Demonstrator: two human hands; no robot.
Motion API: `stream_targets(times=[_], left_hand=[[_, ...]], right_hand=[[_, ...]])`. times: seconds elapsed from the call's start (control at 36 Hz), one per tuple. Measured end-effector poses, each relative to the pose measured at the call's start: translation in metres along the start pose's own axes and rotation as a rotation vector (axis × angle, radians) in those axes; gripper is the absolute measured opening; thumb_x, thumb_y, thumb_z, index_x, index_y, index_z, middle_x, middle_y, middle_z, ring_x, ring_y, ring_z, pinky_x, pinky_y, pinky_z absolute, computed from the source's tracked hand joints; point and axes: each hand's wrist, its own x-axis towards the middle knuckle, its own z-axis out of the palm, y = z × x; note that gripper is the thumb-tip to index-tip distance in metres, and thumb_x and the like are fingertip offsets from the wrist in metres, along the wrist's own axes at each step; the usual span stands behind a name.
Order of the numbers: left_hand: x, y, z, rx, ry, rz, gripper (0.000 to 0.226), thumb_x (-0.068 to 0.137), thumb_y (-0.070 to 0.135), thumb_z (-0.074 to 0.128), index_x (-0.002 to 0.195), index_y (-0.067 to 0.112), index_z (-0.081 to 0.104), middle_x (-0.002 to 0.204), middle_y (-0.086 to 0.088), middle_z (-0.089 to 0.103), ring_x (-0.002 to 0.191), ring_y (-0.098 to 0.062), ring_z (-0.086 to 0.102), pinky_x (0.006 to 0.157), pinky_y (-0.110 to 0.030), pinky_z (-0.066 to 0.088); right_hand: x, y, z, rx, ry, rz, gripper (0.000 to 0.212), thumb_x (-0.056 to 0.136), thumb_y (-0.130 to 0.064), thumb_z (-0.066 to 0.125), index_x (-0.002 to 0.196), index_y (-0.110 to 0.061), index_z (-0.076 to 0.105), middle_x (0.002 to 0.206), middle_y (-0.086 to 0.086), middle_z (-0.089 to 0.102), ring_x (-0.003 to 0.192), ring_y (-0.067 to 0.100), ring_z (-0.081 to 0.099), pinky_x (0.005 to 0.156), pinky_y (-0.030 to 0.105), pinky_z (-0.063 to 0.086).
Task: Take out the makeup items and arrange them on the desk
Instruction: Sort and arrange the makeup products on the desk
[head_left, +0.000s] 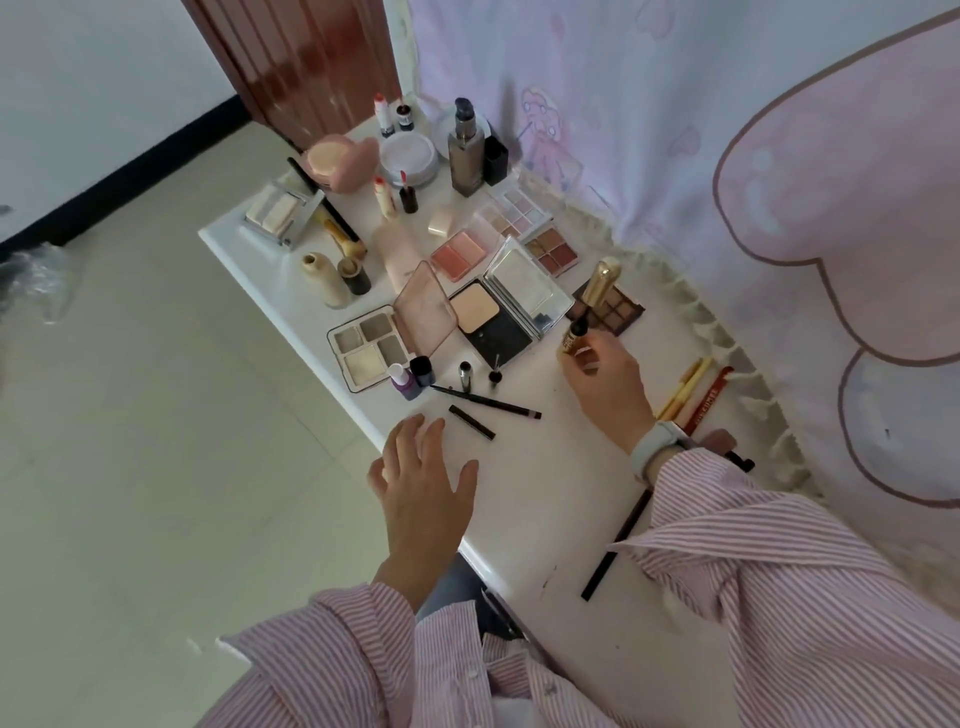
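Note:
A white desk (524, 499) is covered with makeup. My right hand (608, 387) pinches the lower end of a gold mascara tube (592, 301), held upright over a brown eyeshadow palette (618, 312). My left hand (421, 467) hovers open with spread fingers over the desk's left edge, holding nothing. Just past its fingertips lie a black eyeliner pencil (485, 402) and a short black stick (471, 422). Open palettes sit in the middle: a grey eyeshadow quad (366, 348), a black powder compact (491, 322), a pink blush (460, 254).
At the far end stand a foundation bottle (467, 156), a pink puff case (340, 158), a round white compact (408, 156) and lipsticks (384, 195). Yellow and red pencils (696, 395) lie at the right edge by a lace-trimmed pink curtain (779, 208). A long black stick (618, 545) lies near me.

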Motion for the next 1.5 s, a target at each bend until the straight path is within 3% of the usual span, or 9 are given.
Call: stream_targets(times=[0.28,0.47,0.69,0.89,1.0,1.19,1.36,1.42,1.5], left_hand=[[-0.001,-0.006,0.007,0.064,0.052,0.059,0.053,0.072,0.034,0.076,0.116,0.011,0.058,0.125,-0.013,0.055,0.116,-0.034,0.05,0.092,-0.052,0.039],[-0.001,-0.008,0.009,0.073,0.064,0.058,0.053,0.072,0.035,0.077,0.115,0.012,0.058,0.125,-0.012,0.054,0.116,-0.034,0.05,0.093,-0.052,0.038],[0.0,-0.007,0.008,0.077,0.063,0.046,0.053,0.071,0.034,0.078,0.115,0.011,0.059,0.125,-0.013,0.055,0.117,-0.036,0.051,0.093,-0.055,0.037],[-0.001,-0.007,0.008,0.072,0.048,0.042,0.053,0.072,0.034,0.077,0.116,0.012,0.058,0.127,-0.013,0.054,0.118,-0.036,0.049,0.094,-0.055,0.037],[-0.001,-0.008,0.009,0.079,0.062,0.051,0.052,0.071,0.035,0.077,0.115,0.012,0.059,0.126,-0.013,0.055,0.117,-0.036,0.05,0.094,-0.055,0.037],[-0.002,-0.008,0.009,0.072,0.092,0.058,0.051,0.074,0.044,0.058,0.113,0.012,0.06,0.124,-0.012,0.056,0.116,-0.034,0.051,0.093,-0.054,0.038],[-0.004,-0.006,0.013,0.029,0.075,0.019,0.054,0.078,0.049,0.041,0.116,0.013,0.057,0.128,-0.01,0.052,0.122,-0.027,0.038,0.094,-0.051,0.036],[-0.004,-0.004,0.013,0.012,0.068,0.002,0.054,0.078,0.048,0.04,0.116,0.013,0.057,0.129,-0.01,0.051,0.124,-0.027,0.038,0.094,-0.05,0.036],[-0.004,-0.003,0.014,0.003,0.07,-0.001,0.053,0.079,0.047,0.041,0.115,0.012,0.057,0.129,-0.01,0.051,0.124,-0.025,0.036,0.093,-0.051,0.036]], right_hand=[[0.0,0.005,0.003,-0.016,-0.012,0.002,0.017,0.092,-0.017,0.054,0.106,-0.007,0.053,0.099,0.006,0.055,0.085,0.015,0.052,0.07,0.01,0.036],[-0.001,0.007,0.004,0.003,-0.01,0.0,0.022,0.091,-0.017,0.055,0.11,-0.006,0.054,0.102,0.01,0.057,0.087,0.017,0.053,0.076,0.021,0.039],[-0.001,0.01,0.006,-0.035,-0.006,-0.028,0.021,0.091,-0.017,0.055,0.109,-0.005,0.053,0.099,0.005,0.052,0.087,0.014,0.05,0.07,0.006,0.033],[-0.001,0.009,0.007,-0.036,-0.012,-0.017,0.023,0.09,-0.017,0.056,0.111,-0.006,0.053,0.104,0.009,0.054,0.089,0.015,0.051,0.077,0.02,0.037],[-0.002,0.008,0.006,-0.014,-0.009,-0.015,0.024,0.089,-0.015,0.058,0.111,-0.007,0.052,0.105,0.01,0.054,0.086,0.015,0.051,0.074,0.014,0.037],[-0.018,0.002,-0.007,0.051,-0.014,0.06,0.052,0.087,-0.014,0.06,0.134,-0.013,0.037,0.114,0.001,0.046,0.088,0.014,0.052,0.076,0.019,0.044],[-0.056,0.013,-0.038,-0.437,0.128,-0.002,0.023,0.088,-0.011,0.054,0.11,-0.003,0.057,0.106,0.012,0.05,0.094,0.017,0.048,0.076,0.035,0.041],[-0.058,0.02,-0.046,-0.64,0.115,0.022,0.028,0.087,-0.016,0.056,0.11,-0.002,0.058,0.106,0.018,0.052,0.1,0.033,0.048,0.078,0.041,0.041],[-0.057,0.022,-0.053,-0.842,-0.043,0.186,0.04,0.091,-0.031,0.049,0.122,-0.007,0.05,0.12,0.02,0.047,0.11,0.036,0.039,0.086,0.043,0.037]])
